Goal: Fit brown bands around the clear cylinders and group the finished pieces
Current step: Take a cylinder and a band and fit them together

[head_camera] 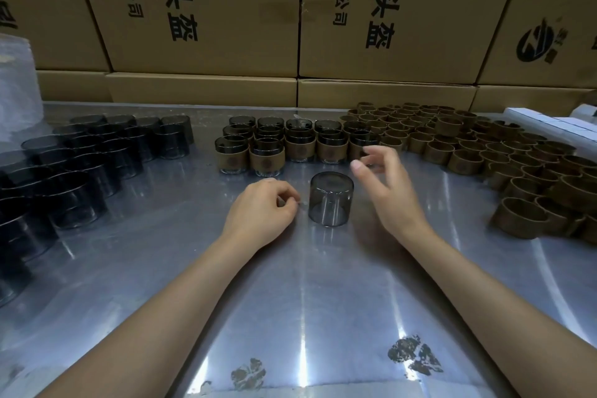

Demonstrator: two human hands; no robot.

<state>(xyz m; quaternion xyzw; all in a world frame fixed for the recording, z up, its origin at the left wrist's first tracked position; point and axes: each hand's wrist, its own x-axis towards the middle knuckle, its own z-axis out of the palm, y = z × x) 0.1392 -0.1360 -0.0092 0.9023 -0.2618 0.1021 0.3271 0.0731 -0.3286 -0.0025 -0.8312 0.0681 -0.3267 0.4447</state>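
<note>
Steel table (303,284) w/ cardboard boxes (206,10) behind; both hands' fingers empty, L (258,208) curled, R (384,184) spread.

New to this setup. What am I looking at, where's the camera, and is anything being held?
There is no machine here: a person works with two bare hands. The single picture comes from a wide-angle camera worn on their head, looking forward and down at a shiny metal table.

One smoky clear cylinder stands alone in the middle, no band on it yet. The left hand rests beside it, fingers curled; the right hand hovers open just past it. Neither holds anything that I can see.

On the left are bare cylinders. At the back centre stand finished pieces wearing brown bands. On the right lies a pile of loose brown bands. Cardboard boxes are stacked behind.
</note>
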